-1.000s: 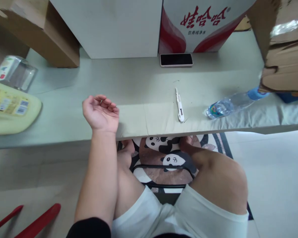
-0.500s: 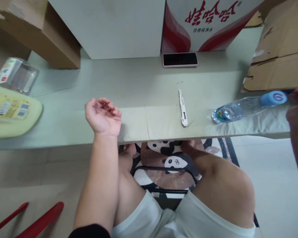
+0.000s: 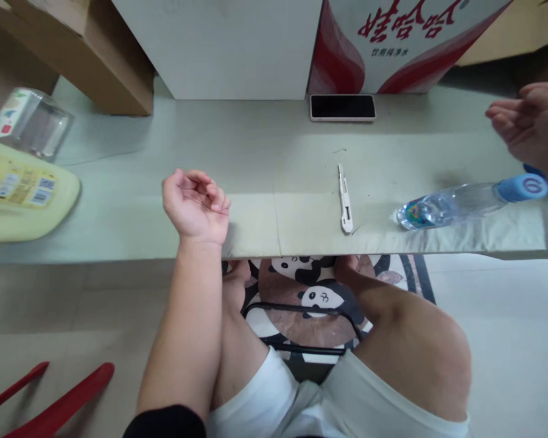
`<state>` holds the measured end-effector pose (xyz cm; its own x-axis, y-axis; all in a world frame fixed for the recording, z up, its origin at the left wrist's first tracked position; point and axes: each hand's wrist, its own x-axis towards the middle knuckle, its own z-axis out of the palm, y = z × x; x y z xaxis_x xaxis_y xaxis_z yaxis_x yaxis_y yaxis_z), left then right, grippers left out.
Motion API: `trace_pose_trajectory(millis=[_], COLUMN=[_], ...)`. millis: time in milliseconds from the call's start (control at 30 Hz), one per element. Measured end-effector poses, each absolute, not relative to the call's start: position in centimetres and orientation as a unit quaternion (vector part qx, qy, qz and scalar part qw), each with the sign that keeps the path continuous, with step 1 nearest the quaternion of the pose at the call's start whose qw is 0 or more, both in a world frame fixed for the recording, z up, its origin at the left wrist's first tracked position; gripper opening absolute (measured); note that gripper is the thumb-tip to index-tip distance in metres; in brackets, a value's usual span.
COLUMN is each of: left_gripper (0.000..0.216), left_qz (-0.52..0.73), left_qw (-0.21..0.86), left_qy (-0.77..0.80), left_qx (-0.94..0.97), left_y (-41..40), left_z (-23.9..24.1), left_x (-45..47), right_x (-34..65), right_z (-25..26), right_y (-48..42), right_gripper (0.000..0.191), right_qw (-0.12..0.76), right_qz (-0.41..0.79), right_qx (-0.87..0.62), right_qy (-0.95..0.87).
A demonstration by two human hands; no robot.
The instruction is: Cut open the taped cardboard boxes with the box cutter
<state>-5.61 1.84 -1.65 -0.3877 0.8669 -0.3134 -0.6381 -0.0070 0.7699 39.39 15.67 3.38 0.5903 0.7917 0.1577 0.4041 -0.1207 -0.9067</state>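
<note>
My left hand (image 3: 198, 208) rests palm up at the front edge of the table, its fingers loosely curled and nothing in them. On the right, my right hand (image 3: 534, 121) is raised above the table, fingers partly bent, with no object visible in it. Below it, a clear plastic bottle (image 3: 466, 202) with a blue cap lies on its side near the front edge. Between my hands lies a white utility knife (image 3: 345, 204), its tip pointing away from me. Behind my right hand is a tan cardboard box (image 3: 506, 39), partly out of frame.
A phone (image 3: 342, 108) lies before a white and red carton (image 3: 393, 73). Farther left stand a white box (image 3: 228, 55) and a brown cardboard box (image 3: 119, 67). A yellow bottle (image 3: 31, 194) and a clear container (image 3: 31, 125) are at the left end of the table (image 3: 251, 146).
My right hand has moved up and left from the right edge. The cardboard box on the right has shifted away, baring table behind the bottle. My left hand has kept its pose.
</note>
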Motion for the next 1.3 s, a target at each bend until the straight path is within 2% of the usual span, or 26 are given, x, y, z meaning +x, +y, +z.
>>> trace_pose_trajectory(millis=[133,267,433,633,833,967,1100,1300], left_gripper=[0.046,0.045,0.044,0.045,0.044,0.047,0.047,0.049], left_qz=[0.7,0.711,0.723,0.745,0.754,0.756,0.757,0.759], left_qw=[0.542,0.538,0.546,0.543,0.555,0.568,0.57,0.577], left_qy=[0.451,0.44,0.414,0.382,0.351,0.325,0.318,0.299], left_qx=[0.119,0.108,0.09,0.06,-0.002,-0.015,-0.03,-0.024], left_y=[1.2,0.8,0.5,0.1,-0.5,-0.7,-0.9,-1.3], left_z=[-1.4,-1.1,-0.9,-0.4,0.1,-0.1,-0.4,-0.5], left_x=[-5.8,-6.0,-6.4,-8.2,-9.5,-10.1,-10.9,-11.7], right_x=[37.6,35.5,31.5,22.3,8.3,-1.7,-10.7,-16.1], right_z=[4.8,7.4,8.7,7.2,2.9,1.6,3.4,5.7], right_y=[12.5,10.7,10.2,12.1,14.8,16.9,18.2,18.2], right_gripper=[0.038,0.039,0.026,0.023,0.024,0.024,0.026,0.033], right_qw=[0.538,0.527,0.481,0.394,0.292,0.26,0.263,0.224], right_qz=[0.224,0.233,0.224,0.316,0.403,0.365,0.28,0.276], right_qx=[-0.774,-0.766,-0.757,-0.709,-0.606,-0.51,-0.409,-0.342], right_qy=[-0.248,-0.286,-0.383,-0.493,-0.621,-0.734,-0.828,-0.87])
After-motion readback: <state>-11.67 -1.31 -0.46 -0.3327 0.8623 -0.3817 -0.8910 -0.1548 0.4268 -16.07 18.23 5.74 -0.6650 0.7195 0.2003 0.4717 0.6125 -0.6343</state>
